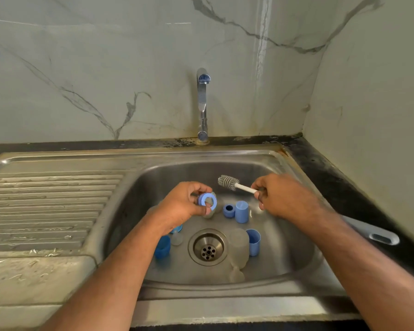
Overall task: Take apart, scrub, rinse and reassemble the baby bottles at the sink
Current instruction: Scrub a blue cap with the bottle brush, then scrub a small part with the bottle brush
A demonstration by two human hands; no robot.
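Bottle parts lie scattered in the steel sink (261, 168), whose ribbed drainboard (50, 206) runs off to the left, set in a dark surface (339, 185) under a marble wall (105, 68). A chrome tap (202, 103) stands behind the basin, shut off as far as can be seen. Both forearms reach in over the front rim. The left hand (181, 204) holds a blue ring (207, 201) above the basin floor, its fingers (198, 186) and thumb curled round the ring's edge. The right hand (282, 195) grips the white handle of a brush (228, 182), fingers clamped on it, the grey bristle head pointing left toward the ring but apart from it. A grey handle (373, 232) lies on the right rim behind the right forearm. On the basin floor, a clear bottle (238, 247) lies on its side just right of the drain (208, 247), with an open blue cap (253, 241) touching its right side. A closed blue cap (242, 211) stands upright behind the drain, a second blue ring (228, 210) just left of it. Another blue cap (162, 247) lies left of the drain, a clear teat (177, 238) beside it.
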